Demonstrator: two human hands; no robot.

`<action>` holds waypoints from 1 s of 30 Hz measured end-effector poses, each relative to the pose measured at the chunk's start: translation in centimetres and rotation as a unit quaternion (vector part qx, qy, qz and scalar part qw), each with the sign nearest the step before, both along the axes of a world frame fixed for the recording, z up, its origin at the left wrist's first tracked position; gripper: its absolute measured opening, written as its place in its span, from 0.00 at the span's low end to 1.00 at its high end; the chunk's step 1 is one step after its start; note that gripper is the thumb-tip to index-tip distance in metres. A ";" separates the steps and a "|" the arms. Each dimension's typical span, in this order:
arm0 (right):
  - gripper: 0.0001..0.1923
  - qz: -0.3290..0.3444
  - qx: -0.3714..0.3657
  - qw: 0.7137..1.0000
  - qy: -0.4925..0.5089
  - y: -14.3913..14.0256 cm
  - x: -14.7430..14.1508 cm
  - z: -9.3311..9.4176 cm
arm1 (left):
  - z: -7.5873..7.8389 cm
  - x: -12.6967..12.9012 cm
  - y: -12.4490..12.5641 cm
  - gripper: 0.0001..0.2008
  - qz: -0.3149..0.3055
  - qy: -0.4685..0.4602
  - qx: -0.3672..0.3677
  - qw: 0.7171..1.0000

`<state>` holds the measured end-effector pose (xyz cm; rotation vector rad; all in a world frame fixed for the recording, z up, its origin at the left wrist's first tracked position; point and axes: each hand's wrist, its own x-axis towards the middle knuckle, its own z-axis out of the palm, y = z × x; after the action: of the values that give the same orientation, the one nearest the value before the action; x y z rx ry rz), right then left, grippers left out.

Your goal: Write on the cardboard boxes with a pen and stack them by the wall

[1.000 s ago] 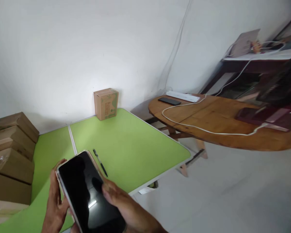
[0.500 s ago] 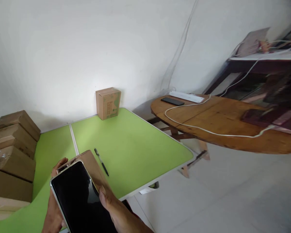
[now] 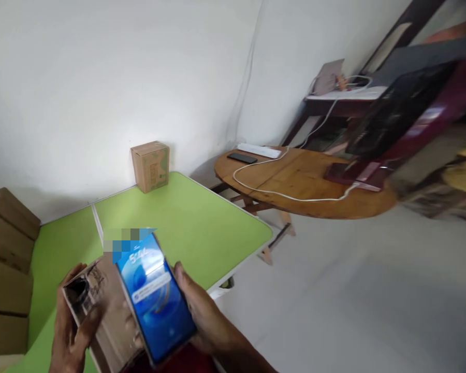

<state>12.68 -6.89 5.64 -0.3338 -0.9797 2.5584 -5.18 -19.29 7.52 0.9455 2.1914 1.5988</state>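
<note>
- Right hand grasps the phone from its right edge, fingers under it, thumb on the bezel; screen lit, blue, tilted up toward the head.
- Left hand clenched round the near-left end of a small carton; the phone lies against the carton's right face, the two touching.
- Both are held in the air over the near edge of the green counter, not resting on it.
- Judgement: the step is reading the lit screen beside the carton. To do it well, keep the thumb off the glass so nothing triggers, and hold the carton level so its printed end stays in sight.
- Risk: the phone is pinched at one edge only, over the counter rim and bare floor; a fuller wrap would be safer.
- Far on the counter, against the wall: a small box. Left: stacked boxes.
- Right, well apart: a wooden table with a white cable.
</note>
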 end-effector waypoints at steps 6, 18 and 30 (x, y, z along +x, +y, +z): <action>0.47 -0.247 0.081 0.955 -0.142 7.0 1.9 -4.0 | 0.5 -0.1 0.4 0.39 -0.013 -0.039 0.013 0.999; 0.30 -0.275 0.306 0.818 -0.402 13.5 1.3 -13.0 | 0.1 -0.5 0.4 0.35 -0.004 -0.006 0.008 1.000; 0.04 -0.247 0.434 0.677 -0.540 11.5 2.1 -11.2 | -3.3 -2.5 -0.8 0.44 -0.033 -0.029 0.054 0.998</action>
<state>14.74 4.62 -5.57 -1.5959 -1.9501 0.9812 -7.69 -20.12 4.24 0.9786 2.0323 1.7066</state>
